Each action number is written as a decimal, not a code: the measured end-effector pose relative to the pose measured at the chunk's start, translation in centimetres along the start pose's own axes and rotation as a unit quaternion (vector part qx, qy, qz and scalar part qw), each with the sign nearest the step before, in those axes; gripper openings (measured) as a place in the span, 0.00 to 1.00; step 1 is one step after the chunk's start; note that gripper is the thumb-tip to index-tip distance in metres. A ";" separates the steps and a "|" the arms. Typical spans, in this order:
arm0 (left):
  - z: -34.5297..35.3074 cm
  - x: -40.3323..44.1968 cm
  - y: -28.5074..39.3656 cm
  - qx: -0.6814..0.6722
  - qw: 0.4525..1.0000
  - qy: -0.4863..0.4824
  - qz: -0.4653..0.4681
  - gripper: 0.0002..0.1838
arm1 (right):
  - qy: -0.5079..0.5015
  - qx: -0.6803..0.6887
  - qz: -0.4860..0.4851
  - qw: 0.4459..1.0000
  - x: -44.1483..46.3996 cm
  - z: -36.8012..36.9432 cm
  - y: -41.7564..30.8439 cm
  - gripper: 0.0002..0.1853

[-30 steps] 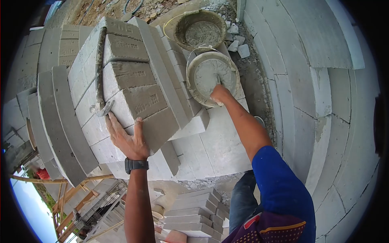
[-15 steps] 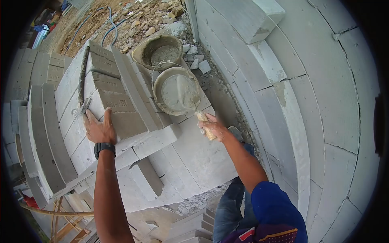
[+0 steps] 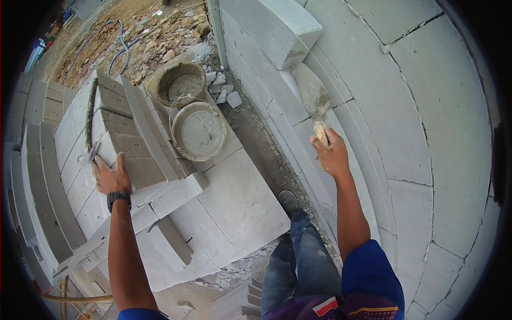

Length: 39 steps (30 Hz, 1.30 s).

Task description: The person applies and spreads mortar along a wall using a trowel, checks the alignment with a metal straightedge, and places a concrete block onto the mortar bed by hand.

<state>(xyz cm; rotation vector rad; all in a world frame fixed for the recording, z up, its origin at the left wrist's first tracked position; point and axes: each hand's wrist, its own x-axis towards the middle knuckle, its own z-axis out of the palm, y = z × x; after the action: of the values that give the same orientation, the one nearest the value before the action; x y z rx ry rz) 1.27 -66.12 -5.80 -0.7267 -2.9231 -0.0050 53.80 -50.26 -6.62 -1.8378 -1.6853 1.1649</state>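
Observation:
My right hand (image 3: 333,153) is closed around the wooden handle of a trowel (image 3: 313,93). Its grey, mortar-smeared blade lies over the low wall's top course (image 3: 346,178), close to the end of a raised block (image 3: 282,32). My left hand (image 3: 112,178), a dark watch on its wrist, rests with fingers spread on a stack of pale blocks (image 3: 140,144). Beside those fingertips is the head of a hammer (image 3: 91,120), whose dark handle stretches away along the stack. Between my hands stands a bucket (image 3: 181,148) of wet grey mortar.
A second mortar-coated bucket (image 3: 154,89) stands behind the first. Broken block pieces (image 3: 233,100) lie beside it, with a blue hose (image 3: 122,48) on rubble farther off. A string runs along the wall. My shoe (image 3: 288,201) is in the narrow gap between platform and wall.
My right hand has carried the trowel from the mortar bucket across to the top of the wall on the right. The left hand stays on the blocks; the view has shifted right.

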 end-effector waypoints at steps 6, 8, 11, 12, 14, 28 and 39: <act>0.9 0.7 -0.6 0.012 1.000 0.014 0.000 0.50 | 0.048 -0.306 -0.093 0.946 2.7 -2.4 2.5 0.29; 0.8 0.5 -0.7 0.016 1.000 0.013 0.005 0.51 | 0.055 -0.311 -0.085 0.945 0.3 -2.7 3.3 0.29; 1.2 0.8 -1.0 0.014 1.000 0.015 0.005 0.51 | 0.088 -0.323 -0.114 0.935 -3.3 -3.6 6.1 0.30; 1.2 1.0 -1.0 0.013 1.000 0.018 0.005 0.51 | 0.082 -0.330 -0.103 0.935 -4.4 -4.0 6.6 0.30; 1.4 0.9 -1.1 0.012 1.000 0.019 0.005 0.51 | 0.065 -0.348 -0.078 0.932 -6.9 -4.8 7.5 0.30; 1.3 0.7 -0.9 0.024 1.000 0.004 -0.007 0.53 | 0.093 -0.373 -0.079 0.920 -9.4 -5.0 8.6 0.29; 1.2 0.7 -0.8 0.018 1.000 0.010 0.001 0.52 | 0.130 -0.156 -0.133 0.970 -4.2 -1.8 6.9 0.22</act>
<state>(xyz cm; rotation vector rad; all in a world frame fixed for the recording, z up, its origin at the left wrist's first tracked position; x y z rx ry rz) 0.17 -66.49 -6.87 -0.7186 -2.8951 0.0409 59.77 -55.22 -9.41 -1.7704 -1.9643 0.5489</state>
